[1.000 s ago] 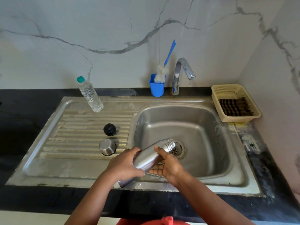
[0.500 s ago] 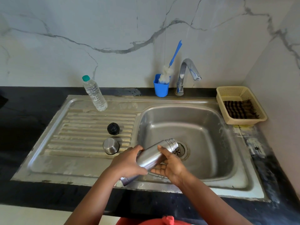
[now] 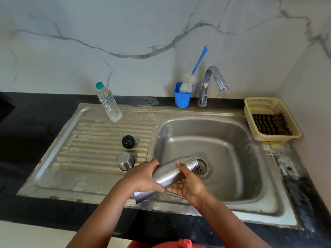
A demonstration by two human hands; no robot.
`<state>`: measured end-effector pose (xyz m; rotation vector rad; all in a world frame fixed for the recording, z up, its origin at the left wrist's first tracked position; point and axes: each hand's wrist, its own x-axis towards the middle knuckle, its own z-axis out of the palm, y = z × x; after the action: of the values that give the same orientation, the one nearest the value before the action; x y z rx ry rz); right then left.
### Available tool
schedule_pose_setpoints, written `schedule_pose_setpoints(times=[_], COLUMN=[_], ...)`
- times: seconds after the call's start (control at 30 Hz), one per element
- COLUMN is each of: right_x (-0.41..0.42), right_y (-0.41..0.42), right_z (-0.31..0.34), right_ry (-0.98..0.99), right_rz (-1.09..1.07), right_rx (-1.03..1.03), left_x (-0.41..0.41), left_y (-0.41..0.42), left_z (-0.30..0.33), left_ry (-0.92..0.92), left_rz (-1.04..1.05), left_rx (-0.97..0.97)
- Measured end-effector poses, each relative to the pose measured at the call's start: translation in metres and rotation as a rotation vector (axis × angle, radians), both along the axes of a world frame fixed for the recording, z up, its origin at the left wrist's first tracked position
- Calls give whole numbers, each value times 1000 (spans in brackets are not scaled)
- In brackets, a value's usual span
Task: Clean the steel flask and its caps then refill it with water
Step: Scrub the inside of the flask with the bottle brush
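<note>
The steel flask (image 3: 170,173) lies tilted over the sink basin (image 3: 223,140), its open threaded mouth pointing toward the drain (image 3: 201,168). My left hand (image 3: 141,178) grips its lower body from the left. My right hand (image 3: 188,185) cups the flask from below and the right, thumb over the top near the neck. On the ribbed drainboard (image 3: 93,140) stand a black inner cap (image 3: 128,141) and a steel outer cap (image 3: 125,160), both to the left of my hands. A clear water bottle (image 3: 108,102) with a green lid stands at the drainboard's back.
A chrome tap (image 3: 213,83) rises behind the basin, no water running. Next to it a blue cup (image 3: 181,98) holds a blue-handled bottle brush (image 3: 194,72). A beige basket (image 3: 272,119) with a dark striped cloth sits at the right. Black counter surrounds the sink.
Both hands and the flask keep nearly the same pose; the view has shifted slightly, moving everything a little right in the frame.
</note>
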<state>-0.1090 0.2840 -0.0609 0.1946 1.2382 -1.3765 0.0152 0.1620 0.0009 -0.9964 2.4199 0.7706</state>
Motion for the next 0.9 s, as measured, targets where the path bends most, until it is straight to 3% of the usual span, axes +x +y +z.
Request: schedule_pose_setpoints(times=[0.5, 0.9], right_x=[-2, -12], right_y=[-2, -7], right_z=[-4, 0], right_ry=[-25, -72], right_rz=[9, -115], right_rx=[37, 46], left_x=[-8, -17], left_y=[-22, -40], left_z=[23, 42], left_ry=[-94, 79], left_rz=[-35, 119], left_rx=[201, 439])
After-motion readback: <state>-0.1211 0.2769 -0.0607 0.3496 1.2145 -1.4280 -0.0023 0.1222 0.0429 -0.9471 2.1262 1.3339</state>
